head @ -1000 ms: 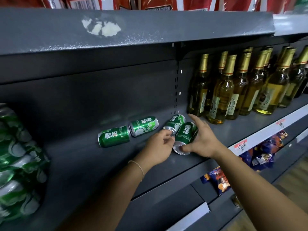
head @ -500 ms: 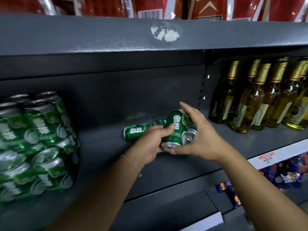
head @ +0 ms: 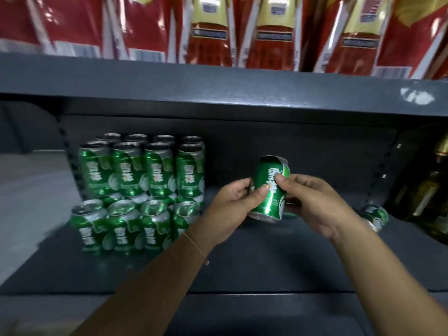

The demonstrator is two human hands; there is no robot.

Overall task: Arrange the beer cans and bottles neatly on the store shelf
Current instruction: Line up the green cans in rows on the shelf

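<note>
You hold one green beer can (head: 269,190) between both hands, raised above the dark shelf (head: 242,270) and leaning a little to the right, its top toward the back panel. Your left hand (head: 232,209) grasps the can from its left side, thumb laid across the printed label and fingers curled behind. Your right hand (head: 312,202) grasps it from the right, thumb tip pressed on the upper part of the label, the other fingers wrapped round the far side. A thin bracelet (head: 196,246) sits on your left wrist.

To the left of your hands, the stacked cans (head: 140,187) stand upright in two tiers, the upper rows set on the tops of the lower ones, near the can you hold but apart from it. Right of your right hand, another can (head: 374,217) lies on its side on the shelf. Just beyond it at the right edge stand beer bottles (head: 429,190), dim and partly cut off. Red packets (head: 211,30) line the shelf above.
</note>
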